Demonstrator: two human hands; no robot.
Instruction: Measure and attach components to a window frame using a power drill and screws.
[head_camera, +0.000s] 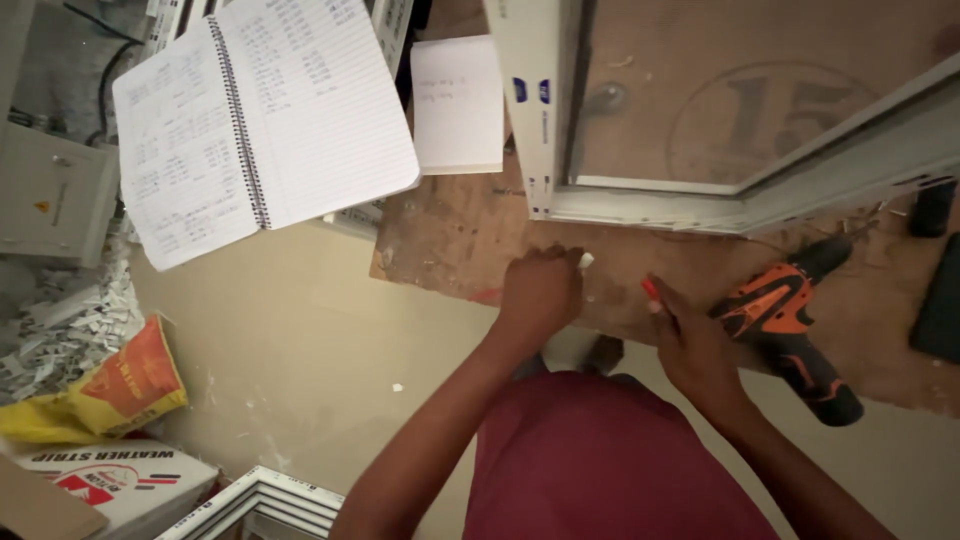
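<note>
My left hand (541, 292) is closed into a fist on the wooden workbench (450, 235), with a small white piece (586, 260) sticking out between its fingers. Just to the right, my right hand (690, 340) grips a thin red-tipped tool or pen (651, 291), its tip pointing at the bench. An orange and black cordless drill (790, 325) lies right beside my right hand. Beyond both hands lies a white window frame corner (640, 205).
An open spiral notebook (260, 120) and a small white notepad (457, 105) rest at the bench's left end. A dark flat object (940, 300) sits at the right edge. On the floor to the left are a yellow-orange bag (120, 390), a cardboard box (115, 480) and white frame profiles (265, 505).
</note>
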